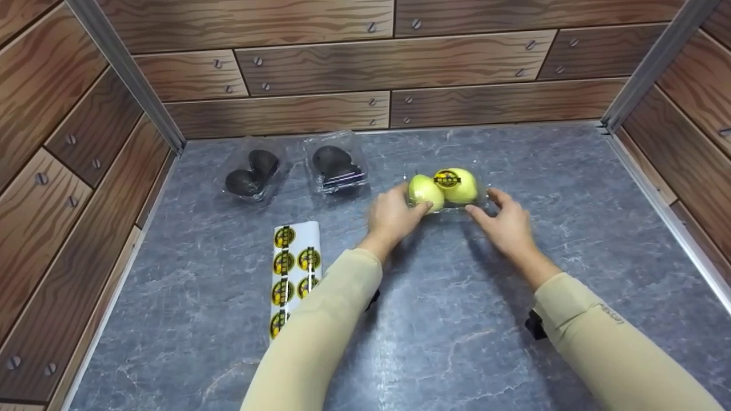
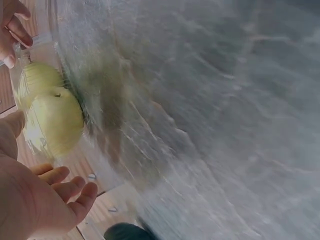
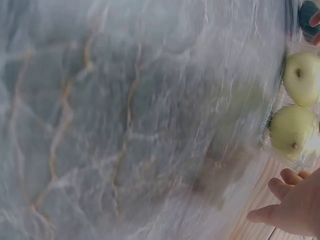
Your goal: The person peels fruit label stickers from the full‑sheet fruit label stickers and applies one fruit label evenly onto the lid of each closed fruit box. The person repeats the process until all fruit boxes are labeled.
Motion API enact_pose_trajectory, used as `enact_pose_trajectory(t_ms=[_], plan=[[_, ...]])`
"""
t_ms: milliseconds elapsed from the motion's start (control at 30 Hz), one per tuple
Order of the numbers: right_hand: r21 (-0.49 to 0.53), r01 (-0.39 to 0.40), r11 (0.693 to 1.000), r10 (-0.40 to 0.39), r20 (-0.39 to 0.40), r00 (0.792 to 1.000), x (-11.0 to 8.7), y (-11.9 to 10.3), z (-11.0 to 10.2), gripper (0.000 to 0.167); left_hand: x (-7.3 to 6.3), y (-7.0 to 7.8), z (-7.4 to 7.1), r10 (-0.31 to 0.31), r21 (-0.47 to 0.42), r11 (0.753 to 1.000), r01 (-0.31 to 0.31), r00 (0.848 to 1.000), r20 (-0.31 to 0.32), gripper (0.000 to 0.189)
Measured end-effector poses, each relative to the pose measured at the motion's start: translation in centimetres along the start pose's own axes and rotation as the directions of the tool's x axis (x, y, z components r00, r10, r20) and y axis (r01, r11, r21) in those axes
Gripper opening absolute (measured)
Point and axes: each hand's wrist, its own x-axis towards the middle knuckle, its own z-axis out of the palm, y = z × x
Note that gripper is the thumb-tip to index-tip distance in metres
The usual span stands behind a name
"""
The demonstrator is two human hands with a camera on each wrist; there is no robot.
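Observation:
A clear plastic box (image 1: 456, 209) holds two yellow-green fruits (image 1: 460, 191), apple- or pear-like. On its lid sits a round black-and-yellow sticker (image 1: 447, 179). My left hand (image 1: 394, 216) grips the box's left end, thumb over the near side; in the left wrist view its other fingers (image 2: 75, 187) curl loosely beyond the box end. At the right end, my right hand (image 1: 507, 224) holds the near corner between thumb and forefinger. The right wrist view shows its outer fingers (image 3: 262, 214) spread off the box.
Two more clear boxes with dark fruits (image 1: 243, 181) (image 1: 333, 162) stand at the back left. A white sheet of round stickers (image 1: 308, 231) lies under my left forearm's line, partly hidden by the sleeve (image 1: 320, 319). Wood-patterned walls (image 1: 320, 68) enclose the grey marbled table (image 1: 188, 285).

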Motion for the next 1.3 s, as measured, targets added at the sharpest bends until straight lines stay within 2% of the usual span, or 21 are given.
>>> enact_pose_trajectory(t_ms=[233, 633, 867, 967, 1167, 1300], plan=[[-0.023, -0.004, 1.0, 0.003, -0.041, 0.999, 0.9, 0.3, -0.4, 0.072, 1.2, 0.8, 0.6, 0.004, 0.026, 1.0, -0.004, 1.0, -0.017, 0.048], [-0.016, -0.046, 0.999, 0.045, -0.064, 0.997, 2.4, 1.0, -1.1, 0.069, 2.8, 1.9, 2.3, -0.005, -0.017, 1.0, 0.005, 1.0, -0.007, 0.044], [-0.028, -0.069, 0.997, 0.066, -0.091, 0.994, 3.4, 1.2, -1.3, 0.067, 3.5, 2.8, 3.2, -0.025, 0.028, 0.999, 0.028, 0.995, -0.097, 0.039], [-0.028, -0.073, 0.997, 0.07, -0.103, 0.992, 3.9, 1.2, -1.4, 0.065, 3.7, 3.0, 3.4, -0.019, 0.049, 0.999, 0.025, 0.994, -0.111, 0.038], [-0.037, -0.097, 0.995, 0.092, -0.123, 0.988, 4.8, 1.5, -1.7, 0.062, 4.2, 3.3, 3.7, -0.009, 0.069, 0.998, 0.013, 0.998, -0.056, 0.041], [-0.029, -0.116, 0.993, 0.111, -0.118, 0.987, 5.4, 1.6, -1.7, 0.063, 4.7, 3.3, 3.9, -0.015, 0.05, 0.999, 0.015, 1.0, -0.008, 0.047]])
